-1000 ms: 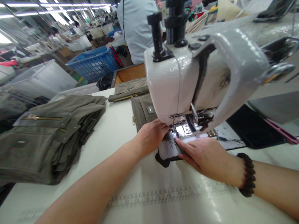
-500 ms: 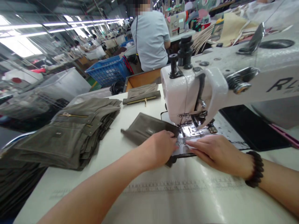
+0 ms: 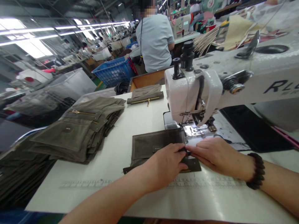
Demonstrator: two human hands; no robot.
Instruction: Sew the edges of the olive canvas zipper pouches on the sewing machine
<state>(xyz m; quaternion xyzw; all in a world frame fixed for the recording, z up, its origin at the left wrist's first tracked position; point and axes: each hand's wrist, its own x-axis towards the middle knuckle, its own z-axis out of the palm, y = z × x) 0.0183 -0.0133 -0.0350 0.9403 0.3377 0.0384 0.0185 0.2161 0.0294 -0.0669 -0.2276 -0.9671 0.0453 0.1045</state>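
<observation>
An olive-brown fabric pocket panel (image 3: 144,144) with a small label lies on the table, its right edge beside the needle of the white sewing machine (image 3: 178,93). A darker strip (image 3: 195,165) runs along its near side. My left hand (image 3: 163,165) is on the panel, its bent fingers gripping the right edge just in front of the presser foot and the thumb lower on the strip. My right hand (image 3: 217,155), with a dark bead bracelet (image 3: 256,171) on the wrist, lies flat with fingers stretched out. Its fingertips touch the panel's edge next to my left fingertips.
A stack of similar olive panels (image 3: 77,130) with zippers sits at the left. Another zippered piece (image 3: 146,98) lies at the table's back. A printed ruler scale (image 3: 112,182) crosses the table front. Beyond are a blue crate (image 3: 114,73) and a seated person (image 3: 155,42).
The panel has turned and come nearer, so it lies squarer to the table with its strip showing. My left hand has moved slightly nearer and right. The right hand stays by the needle area.
</observation>
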